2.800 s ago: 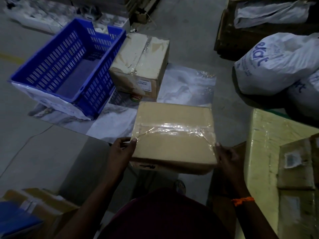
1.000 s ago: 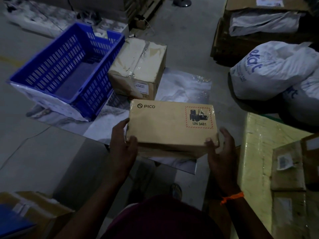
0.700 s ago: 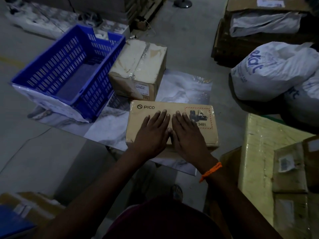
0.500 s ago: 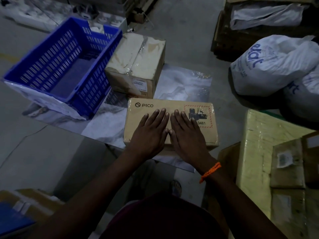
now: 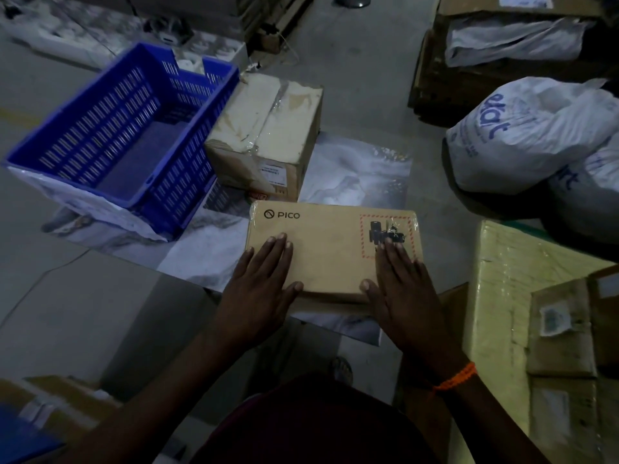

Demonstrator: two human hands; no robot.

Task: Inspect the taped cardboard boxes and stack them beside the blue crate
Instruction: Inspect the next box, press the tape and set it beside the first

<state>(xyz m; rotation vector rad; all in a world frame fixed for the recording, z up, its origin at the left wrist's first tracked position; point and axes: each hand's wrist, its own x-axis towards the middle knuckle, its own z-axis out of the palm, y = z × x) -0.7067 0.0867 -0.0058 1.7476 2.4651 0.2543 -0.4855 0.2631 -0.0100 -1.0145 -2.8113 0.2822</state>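
Observation:
A flat brown PICO box [image 5: 330, 244] lies on a marbled sheet [image 5: 355, 172] on the floor, printed side up with a red-bordered label at its right. My left hand [image 5: 259, 286] rests flat on the box's near left part, fingers straight. My right hand [image 5: 402, 296] lies flat on its near right part, covering the label's lower edge. A taller taped cardboard box [image 5: 268, 135] stands behind it, touching the right side of the empty blue crate [image 5: 117, 135].
White printed sacks [image 5: 529, 135] lie at the right. A yellow wrapped stack of cartons [image 5: 522, 316] stands at the near right. More cardboard boxes [image 5: 50, 406] sit at the near left. Dark pallets with wrapped goods [image 5: 502, 45] are at the back right.
The box was held up tape side up, turned over to its printed side, and set down. My hands pressed together at its middle have now slid apart toward its left and right ends.

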